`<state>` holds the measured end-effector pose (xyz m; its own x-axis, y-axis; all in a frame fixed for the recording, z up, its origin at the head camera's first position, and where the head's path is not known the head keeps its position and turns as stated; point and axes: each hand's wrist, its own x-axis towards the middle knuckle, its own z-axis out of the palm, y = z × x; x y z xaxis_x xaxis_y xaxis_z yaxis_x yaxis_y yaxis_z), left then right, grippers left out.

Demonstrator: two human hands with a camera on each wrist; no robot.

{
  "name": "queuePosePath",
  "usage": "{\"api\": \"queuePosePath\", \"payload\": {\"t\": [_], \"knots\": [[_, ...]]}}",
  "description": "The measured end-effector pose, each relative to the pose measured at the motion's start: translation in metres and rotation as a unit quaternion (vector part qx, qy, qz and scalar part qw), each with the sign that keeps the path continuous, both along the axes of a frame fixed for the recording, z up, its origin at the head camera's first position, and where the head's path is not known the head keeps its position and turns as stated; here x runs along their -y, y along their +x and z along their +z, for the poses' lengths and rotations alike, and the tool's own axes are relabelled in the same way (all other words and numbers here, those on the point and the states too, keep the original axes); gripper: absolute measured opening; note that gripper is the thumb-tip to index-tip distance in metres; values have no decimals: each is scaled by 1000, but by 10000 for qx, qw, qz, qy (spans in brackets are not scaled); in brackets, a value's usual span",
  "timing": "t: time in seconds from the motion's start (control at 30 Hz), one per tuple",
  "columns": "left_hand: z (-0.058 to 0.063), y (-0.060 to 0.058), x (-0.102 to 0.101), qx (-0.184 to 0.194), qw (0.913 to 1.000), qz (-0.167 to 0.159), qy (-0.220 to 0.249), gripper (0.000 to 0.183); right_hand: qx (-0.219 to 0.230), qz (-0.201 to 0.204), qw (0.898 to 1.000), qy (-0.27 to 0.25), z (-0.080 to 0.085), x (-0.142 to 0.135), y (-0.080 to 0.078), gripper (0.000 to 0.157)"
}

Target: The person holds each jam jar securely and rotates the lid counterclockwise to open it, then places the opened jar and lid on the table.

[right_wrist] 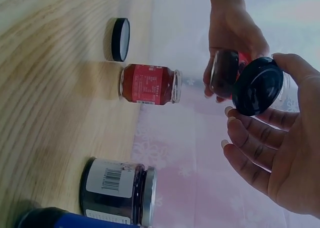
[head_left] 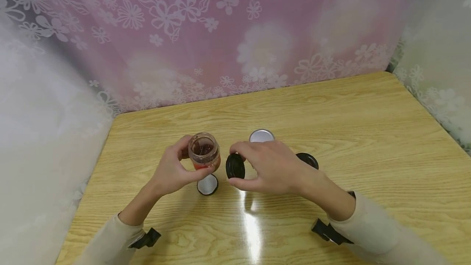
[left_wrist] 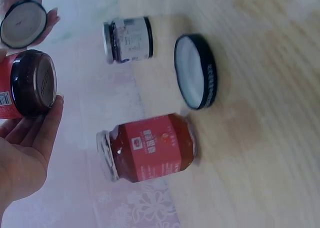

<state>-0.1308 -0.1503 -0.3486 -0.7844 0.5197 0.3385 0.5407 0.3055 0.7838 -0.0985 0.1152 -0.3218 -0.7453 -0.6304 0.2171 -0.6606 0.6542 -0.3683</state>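
My left hand (head_left: pixel 171 171) holds a lidless glass jam jar (head_left: pixel 204 150) above the table, thumb on the near side. Dark red jam shows through its mouth, and the left wrist view shows its red label. Close by on the right, my right hand (head_left: pixel 274 167) pinches a black jar lid (head_left: pixel 235 167) by the rim, tilted on edge and apart from the jar. A second lid (head_left: pixel 207 184), black-rimmed and pale inside, lies inside-up on the table. Another lidless jar (left_wrist: pixel 152 147) with a red label stands near that lid, mostly hidden in the head view.
A silver-lidded jar (head_left: pixel 262 135) with a white label stands behind my right hand. Farther right is a black-lidded jar (head_left: pixel 307 160), partly hidden by my wrist; its label looks blue in the right wrist view. Floral curtains (head_left: pixel 220 32) surround the wooden table (head_left: pixel 331 109).
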Motion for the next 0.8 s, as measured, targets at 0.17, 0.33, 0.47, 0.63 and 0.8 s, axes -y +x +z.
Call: {"api": "queuePosePath", "payload": {"t": [0.17,0.33,0.47,0.63,0.8], "knots": [[7,-10,2,47,9998,179,13,53,-3,-23,9999,103,-6,4,3,53],[12,-21,3,96,9995,302,39,54,-32,11,9998,180,-13,9,3,53],[15,-30,5,120,9994,330,-12,53,-119,98,9997,175,-20,12,3,53],[13,-41,8,254,9985,405,-258,54,-86,168,9997,152,-26,16,2,51],[12,-52,9,435,9967,524,-442,57,33,163,9996,214,-32,18,2,51]]}}
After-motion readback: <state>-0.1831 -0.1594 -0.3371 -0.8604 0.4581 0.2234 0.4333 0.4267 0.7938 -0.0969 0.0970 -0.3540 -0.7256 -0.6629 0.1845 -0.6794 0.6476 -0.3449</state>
